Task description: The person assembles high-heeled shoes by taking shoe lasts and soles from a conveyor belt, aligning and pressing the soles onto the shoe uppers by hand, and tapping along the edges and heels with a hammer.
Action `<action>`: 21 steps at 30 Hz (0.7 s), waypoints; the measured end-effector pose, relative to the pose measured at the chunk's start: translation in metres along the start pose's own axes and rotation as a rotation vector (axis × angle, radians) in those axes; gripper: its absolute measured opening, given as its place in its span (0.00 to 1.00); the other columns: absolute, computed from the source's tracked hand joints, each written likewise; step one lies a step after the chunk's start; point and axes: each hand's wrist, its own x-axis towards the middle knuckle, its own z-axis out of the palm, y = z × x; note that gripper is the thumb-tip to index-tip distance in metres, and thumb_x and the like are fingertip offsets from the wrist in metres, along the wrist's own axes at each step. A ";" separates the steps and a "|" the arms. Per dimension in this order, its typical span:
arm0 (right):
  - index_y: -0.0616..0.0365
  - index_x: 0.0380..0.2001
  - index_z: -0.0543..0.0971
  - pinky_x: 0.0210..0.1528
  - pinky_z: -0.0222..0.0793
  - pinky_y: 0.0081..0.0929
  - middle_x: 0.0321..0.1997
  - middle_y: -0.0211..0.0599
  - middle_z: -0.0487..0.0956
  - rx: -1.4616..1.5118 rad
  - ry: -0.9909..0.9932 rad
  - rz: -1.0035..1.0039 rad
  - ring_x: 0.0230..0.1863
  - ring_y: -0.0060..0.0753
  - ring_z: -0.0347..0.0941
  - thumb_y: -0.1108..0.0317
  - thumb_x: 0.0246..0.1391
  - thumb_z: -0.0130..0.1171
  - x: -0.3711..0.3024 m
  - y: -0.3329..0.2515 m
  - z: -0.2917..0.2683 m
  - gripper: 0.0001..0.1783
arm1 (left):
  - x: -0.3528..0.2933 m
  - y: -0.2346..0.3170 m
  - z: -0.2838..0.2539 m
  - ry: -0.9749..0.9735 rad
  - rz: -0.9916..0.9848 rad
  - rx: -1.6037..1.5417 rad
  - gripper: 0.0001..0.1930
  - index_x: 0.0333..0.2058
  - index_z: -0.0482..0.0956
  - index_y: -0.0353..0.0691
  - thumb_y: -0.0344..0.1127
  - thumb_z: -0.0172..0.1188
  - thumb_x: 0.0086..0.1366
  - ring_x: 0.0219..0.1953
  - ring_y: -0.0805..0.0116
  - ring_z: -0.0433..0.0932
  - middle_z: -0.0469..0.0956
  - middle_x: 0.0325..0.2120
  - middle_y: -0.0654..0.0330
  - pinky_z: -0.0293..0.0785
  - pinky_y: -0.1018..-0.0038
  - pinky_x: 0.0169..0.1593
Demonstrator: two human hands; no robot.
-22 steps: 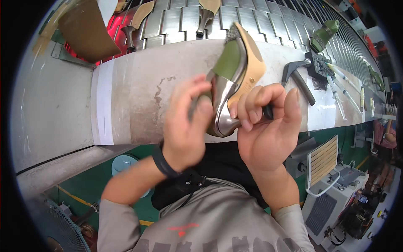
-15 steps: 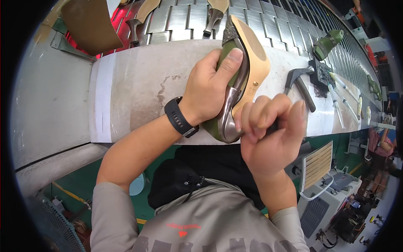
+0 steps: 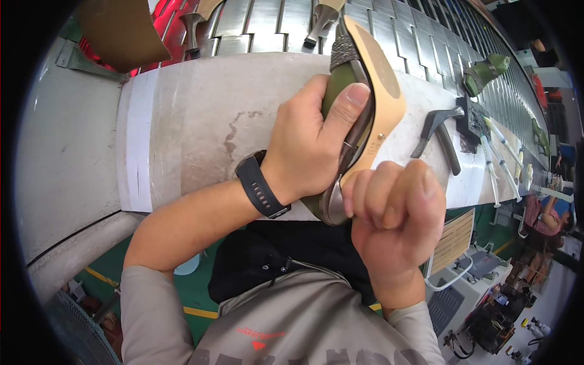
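Observation:
A shoe (image 3: 347,58) on a green last is held tilted over the work table's near edge, its tan sole (image 3: 384,76) facing right. It has a dark metallic upper with a sparkly band towards the toe. My left hand (image 3: 307,137), wearing a black wristwatch, wraps round the shoe's side, thumb laid along the upper beside the sole edge. My right hand (image 3: 398,222) is closed, its curled fingers pressing on the heel end of the sole. Those fingers hide the sole's end and part of the heel. Between upper and sole a narrow dark gap shows near my left thumb.
A black-handled hammer (image 3: 449,149) lies right of the shoe, against a dark block (image 3: 467,118). Several syringes (image 3: 496,161) lie beyond it. A slatted metal conveyor (image 3: 261,30) runs behind the table, carrying heeled soles and a green shoe last (image 3: 485,74). A brown board (image 3: 118,33) stands far left.
My view has shifted slightly. The shoe has moved a little to the right within it, and my right fist has turned, its fingers still at the sole's heel end.

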 end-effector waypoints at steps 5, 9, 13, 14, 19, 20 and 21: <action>0.61 0.30 0.69 0.36 0.72 0.33 0.23 0.38 0.73 0.018 -0.047 -0.031 0.25 0.31 0.68 0.60 0.76 0.46 0.008 0.003 -0.004 0.20 | 0.008 -0.003 -0.012 -0.100 -0.055 -0.017 0.28 0.38 0.79 0.32 0.58 0.56 0.80 0.30 0.73 0.78 0.82 0.27 0.58 0.75 0.71 0.35; 0.66 0.47 0.74 0.42 0.80 0.31 0.33 0.41 0.80 -0.182 0.197 0.059 0.31 0.32 0.78 0.60 0.74 0.56 0.007 -0.004 -0.026 0.16 | 0.001 0.002 -0.015 -0.148 -0.146 -0.130 0.27 0.42 0.80 0.33 0.58 0.54 0.81 0.33 0.79 0.78 0.84 0.32 0.62 0.76 0.76 0.37; 0.67 0.59 0.75 0.39 0.81 0.25 0.44 0.40 0.85 -0.385 0.002 0.461 0.39 0.26 0.83 0.57 0.67 0.69 0.009 -0.010 -0.071 0.28 | -0.008 0.010 -0.017 -0.264 -0.155 -0.096 0.29 0.42 0.79 0.33 0.60 0.52 0.81 0.35 0.78 0.79 0.83 0.33 0.61 0.76 0.76 0.39; 0.68 0.60 0.75 0.38 0.82 0.25 0.47 0.40 0.85 -0.361 -0.239 0.660 0.41 0.27 0.84 0.54 0.65 0.72 0.013 -0.010 -0.078 0.32 | -0.008 0.009 -0.019 -0.271 -0.162 -0.098 0.29 0.42 0.79 0.33 0.60 0.52 0.81 0.35 0.78 0.79 0.83 0.33 0.61 0.76 0.76 0.39; 0.69 0.55 0.80 0.44 0.84 0.28 0.46 0.40 0.86 -0.212 -0.227 0.626 0.44 0.27 0.85 0.53 0.60 0.77 0.019 -0.005 -0.071 0.32 | -0.008 0.003 -0.019 -0.396 0.007 0.160 0.34 0.45 0.76 0.30 0.65 0.49 0.80 0.33 0.58 0.83 0.82 0.31 0.50 0.78 0.64 0.39; 0.70 0.54 0.80 0.46 0.84 0.28 0.45 0.39 0.87 -0.208 -0.213 0.608 0.44 0.26 0.84 0.53 0.60 0.78 0.019 -0.004 -0.070 0.31 | -0.008 0.007 -0.017 -0.378 0.078 0.217 0.36 0.46 0.75 0.29 0.66 0.50 0.79 0.33 0.51 0.84 0.82 0.30 0.47 0.78 0.61 0.39; 0.70 0.53 0.81 0.48 0.84 0.28 0.44 0.38 0.87 -0.206 -0.199 0.589 0.45 0.25 0.84 0.54 0.60 0.78 0.019 -0.004 -0.070 0.31 | -0.005 0.012 -0.019 -0.424 0.053 0.291 0.39 0.47 0.72 0.27 0.69 0.52 0.76 0.35 0.41 0.84 0.82 0.31 0.42 0.79 0.56 0.40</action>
